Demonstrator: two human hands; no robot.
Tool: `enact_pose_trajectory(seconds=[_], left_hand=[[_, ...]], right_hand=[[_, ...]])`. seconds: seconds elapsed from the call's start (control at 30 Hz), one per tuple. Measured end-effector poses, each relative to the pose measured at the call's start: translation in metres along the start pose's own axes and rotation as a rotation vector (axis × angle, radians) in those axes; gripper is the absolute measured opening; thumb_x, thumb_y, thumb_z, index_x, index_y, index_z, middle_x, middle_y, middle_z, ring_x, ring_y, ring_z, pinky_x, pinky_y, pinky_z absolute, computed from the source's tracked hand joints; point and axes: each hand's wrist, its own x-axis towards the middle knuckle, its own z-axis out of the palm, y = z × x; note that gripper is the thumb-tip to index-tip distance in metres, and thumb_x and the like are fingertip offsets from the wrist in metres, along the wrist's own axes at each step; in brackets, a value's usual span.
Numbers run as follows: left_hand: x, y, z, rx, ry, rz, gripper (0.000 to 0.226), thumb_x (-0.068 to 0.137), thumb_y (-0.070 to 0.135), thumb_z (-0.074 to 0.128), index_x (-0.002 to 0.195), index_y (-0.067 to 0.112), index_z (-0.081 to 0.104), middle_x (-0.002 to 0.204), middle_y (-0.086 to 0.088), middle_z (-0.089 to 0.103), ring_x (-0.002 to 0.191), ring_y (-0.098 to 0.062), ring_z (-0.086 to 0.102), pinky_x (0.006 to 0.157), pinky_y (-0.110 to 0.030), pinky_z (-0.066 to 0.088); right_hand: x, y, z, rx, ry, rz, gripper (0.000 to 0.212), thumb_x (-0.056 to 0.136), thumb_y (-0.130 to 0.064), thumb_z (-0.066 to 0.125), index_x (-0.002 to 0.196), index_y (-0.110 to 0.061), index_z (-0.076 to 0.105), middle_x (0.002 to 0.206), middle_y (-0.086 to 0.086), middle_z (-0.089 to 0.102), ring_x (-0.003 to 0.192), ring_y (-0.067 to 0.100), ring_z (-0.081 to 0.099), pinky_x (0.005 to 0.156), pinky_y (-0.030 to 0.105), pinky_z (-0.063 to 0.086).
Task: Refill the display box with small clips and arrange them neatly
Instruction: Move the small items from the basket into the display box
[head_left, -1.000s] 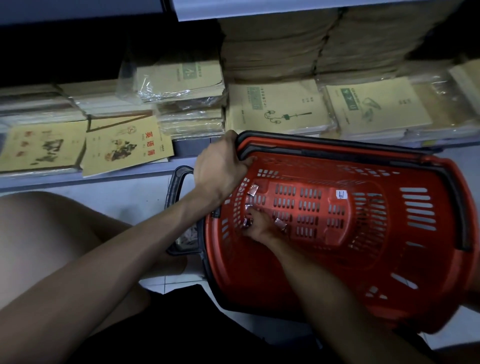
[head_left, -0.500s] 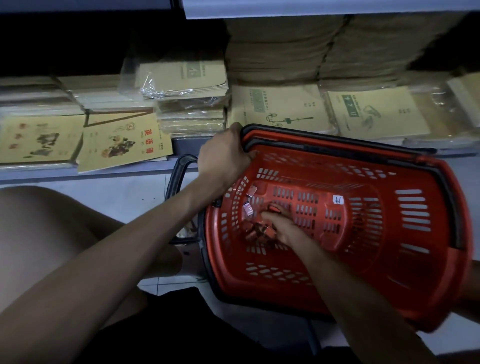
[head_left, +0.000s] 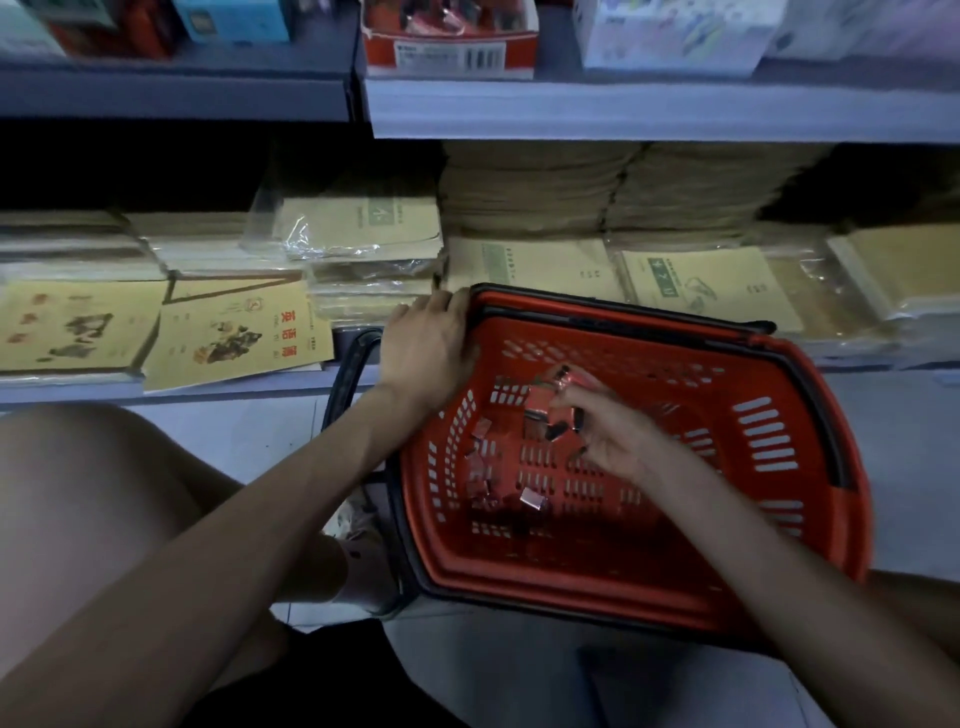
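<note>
- on the upper shelf (head_left: 623, 106): a red display box (head_left: 449, 52) with a barcode on its front, a pale box (head_left: 670, 41) just to its right, a teal box (head_left: 234, 21) further left.
- on the lower shelf (head_left: 67, 387): yellow exercise books (head_left: 234, 332) lying flat at the left, a plastic-wrapped stack (head_left: 363, 234) beside them, tall brown stacks (head_left: 535, 192) behind, more flat books (head_left: 711, 291) at the right.
- over the pale tiled floor (head_left: 234, 441): a red basket (head_left: 571, 566), tilted, underside hidden.

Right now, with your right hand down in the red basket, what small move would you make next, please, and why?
I would probably lift the right hand, which pinches a few clips, out of the red basket toward the display box on the upper shelf; the left hand grips the rim, and more clips lie loose inside.
</note>
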Motion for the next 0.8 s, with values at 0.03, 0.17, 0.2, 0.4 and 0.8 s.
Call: enact_pose_trajectory(seconds=[0.03, 0.17, 0.2, 0.4, 0.8], left_hand=[[0.001, -0.001, 0.000, -0.057, -0.012, -0.025, 0.047, 0.093, 0.036, 0.061, 0.135, 0.014, 0.054, 0.123, -0.012, 0.066, 0.107, -0.035, 0.064, 0.089, -0.045, 0.052], [0.003, -0.003, -0.001, -0.183, -0.049, -0.071, 0.037, 0.093, 0.037, 0.062, 0.123, 0.015, 0.062, 0.117, -0.010, 0.068, 0.101, -0.035, 0.067, 0.083, -0.046, 0.057], [0.002, -0.003, 0.000, -0.172, -0.059, -0.071, 0.037, 0.093, 0.037, 0.062, 0.123, 0.015, 0.063, 0.117, -0.010, 0.068, 0.100, -0.035, 0.067, 0.082, -0.047, 0.057], [-0.006, 0.009, -0.012, -0.423, 0.178, -0.033, 0.028, 0.105, 0.030, 0.047, 0.121, 0.016, 0.067, 0.113, -0.003, 0.064, 0.101, -0.022, 0.061, 0.084, -0.038, 0.050], [0.018, 0.042, -0.107, -2.387, -0.368, -0.949, 0.045, 0.101, 0.046, 0.043, 0.080, 0.015, 0.067, 0.078, -0.007, 0.070, 0.069, -0.023, 0.073, 0.067, -0.029, 0.060]], right_hand=[[-0.006, -0.010, 0.008, 0.020, -0.029, -0.029, 0.048, 0.091, 0.008, 0.059, 0.131, -0.018, 0.058, 0.098, 0.015, 0.073, 0.057, 0.022, 0.071, 0.042, 0.025, 0.053], [-0.024, -0.043, 0.035, 0.054, -0.108, -0.143, 0.044, 0.090, 0.015, 0.055, 0.118, -0.018, 0.063, 0.093, 0.014, 0.073, 0.061, 0.024, 0.070, 0.048, 0.030, 0.057], [-0.027, -0.049, 0.039, 0.054, -0.121, -0.157, 0.044, 0.089, 0.016, 0.055, 0.117, -0.017, 0.064, 0.094, 0.015, 0.072, 0.064, 0.024, 0.070, 0.050, 0.031, 0.058], [-0.049, -0.081, 0.068, -0.093, -0.143, -0.301, 0.041, 0.087, 0.017, 0.059, 0.112, -0.016, 0.063, 0.095, 0.018, 0.069, 0.059, 0.025, 0.066, 0.050, 0.030, 0.055], [-0.062, -0.105, 0.139, -1.120, -0.020, -1.081, 0.031, 0.090, -0.009, 0.068, 0.116, -0.026, 0.061, 0.111, -0.010, 0.063, 0.104, 0.006, 0.062, 0.087, 0.030, 0.052]])
